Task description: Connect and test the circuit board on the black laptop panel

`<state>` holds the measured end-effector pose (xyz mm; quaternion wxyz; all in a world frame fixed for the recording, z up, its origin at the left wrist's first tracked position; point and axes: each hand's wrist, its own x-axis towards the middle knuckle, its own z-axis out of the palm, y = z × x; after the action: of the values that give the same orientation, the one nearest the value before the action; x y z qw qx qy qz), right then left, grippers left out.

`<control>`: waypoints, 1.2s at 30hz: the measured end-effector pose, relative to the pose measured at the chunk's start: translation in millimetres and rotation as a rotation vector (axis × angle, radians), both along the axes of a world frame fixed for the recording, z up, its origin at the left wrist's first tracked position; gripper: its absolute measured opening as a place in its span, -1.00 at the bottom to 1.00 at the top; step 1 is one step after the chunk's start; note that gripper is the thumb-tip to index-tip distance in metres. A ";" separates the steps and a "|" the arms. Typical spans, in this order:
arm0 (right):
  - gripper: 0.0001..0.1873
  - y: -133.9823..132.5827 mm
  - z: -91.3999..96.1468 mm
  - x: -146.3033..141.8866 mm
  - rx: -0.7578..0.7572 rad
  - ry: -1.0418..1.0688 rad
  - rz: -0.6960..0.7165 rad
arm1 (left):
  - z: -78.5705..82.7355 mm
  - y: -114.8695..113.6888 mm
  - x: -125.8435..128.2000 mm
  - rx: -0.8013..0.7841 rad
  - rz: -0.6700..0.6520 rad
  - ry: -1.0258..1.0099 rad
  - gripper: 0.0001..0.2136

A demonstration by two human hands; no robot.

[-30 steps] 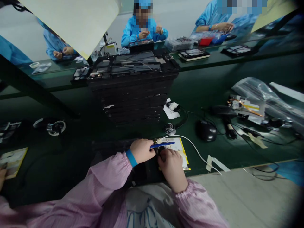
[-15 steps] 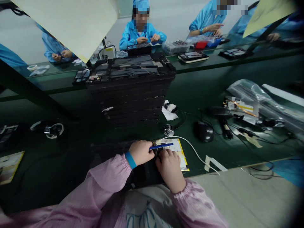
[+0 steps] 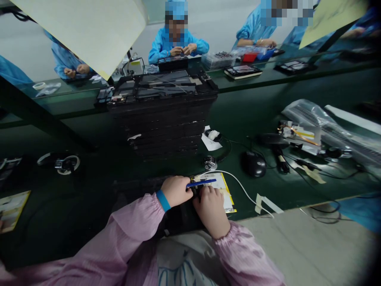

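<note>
My left hand (image 3: 177, 190), with a blue band at its wrist, has its fingers closed around a slim blue stick-like tool (image 3: 205, 182). The tool points right, over a small dark part whose kind I cannot make out. Just to the right, my right hand (image 3: 212, 208) rests with bent fingers at that dark part; its fingertips are mostly hidden. Under and beside the right hand lies a white sheet with yellow edges (image 3: 228, 200). A dark flat panel (image 3: 175, 218) lies below both hands, near the table's front edge.
A tall stack of black trays (image 3: 162, 115) stands ahead. To the right are a black mouse (image 3: 254, 163), a white cable (image 3: 241, 186), a clear plastic bag (image 3: 327, 119) and tangled cords. Co-workers in blue (image 3: 177, 43) sit across the bench.
My hands and the blue tool stay almost in place; the right hand shifts very slightly left. Across the bench, a co-worker's hands have come closer together.
</note>
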<state>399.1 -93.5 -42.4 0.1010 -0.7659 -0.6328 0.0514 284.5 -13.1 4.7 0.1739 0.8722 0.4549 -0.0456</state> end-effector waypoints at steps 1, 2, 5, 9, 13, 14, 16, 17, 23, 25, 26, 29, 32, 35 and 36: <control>-0.97 -0.2 -1.4 0.6 0.008 0.005 -0.001 | -0.3 0.1 -0.1 -0.003 0.001 0.002 -0.90; -0.96 -0.5 -2.7 1.3 0.015 0.009 0.001 | -0.7 0.2 -0.1 -0.005 0.001 0.004 -0.90; -0.96 -1.8 -6.3 4.5 0.036 0.030 0.018 | -1.7 0.4 -0.2 -0.003 -0.005 0.001 -0.90; -0.96 -3.8 -11.1 9.7 0.077 0.110 0.047 | -2.1 0.5 -0.1 0.000 -0.012 -0.005 -0.90; -0.94 -4.3 -16.6 13.1 0.106 0.179 0.056 | -2.0 0.2 0.2 -0.003 -0.015 -0.002 -0.90; -0.94 -4.1 -17.8 13.6 0.106 0.187 0.056 | -2.0 0.1 0.2 -0.004 -0.015 -0.001 -0.90; -0.94 -3.6 -19.5 14.2 0.101 0.194 0.058 | -2.3 -0.1 0.1 0.000 -0.013 -0.001 -0.90; -0.95 -3.4 -20.0 14.4 0.099 0.193 0.058 | -2.4 -0.1 0.1 0.002 -0.012 -0.001 -0.90; -0.94 -3.8 -21.5 15.0 0.133 0.192 0.059 | -2.2 0.3 0.1 0.004 -0.017 -0.004 -0.90; -0.92 -4.4 -22.2 15.3 0.149 0.211 0.063 | -2.0 0.4 0.2 0.003 -0.017 -0.004 -0.90; -0.92 -4.6 -22.5 15.5 0.158 0.223 0.065 | -1.9 0.4 0.2 0.000 -0.014 -0.003 -0.90; -0.91 -5.7 -22.6 16.7 0.179 0.258 0.062 | -1.6 0.2 -0.2 -0.006 -0.010 -0.006 -0.90; -0.93 -6.8 -20.1 19.6 0.157 0.278 0.080 | -1.1 0.2 -0.6 -0.020 -0.005 -0.010 -0.90; -0.90 -5.1 -15.5 25.8 0.121 0.301 0.134 | -0.7 0.9 -0.9 -0.036 -0.006 -0.010 -0.90; -0.86 -3.1 -14.1 28.6 0.108 0.312 0.162 | -0.6 1.3 -1.0 -0.040 -0.009 -0.010 -0.90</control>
<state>427.7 -96.6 -56.5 0.2345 -0.6885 -0.6711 0.1435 283.5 -11.8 4.1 0.1933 0.8708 0.4491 -0.0511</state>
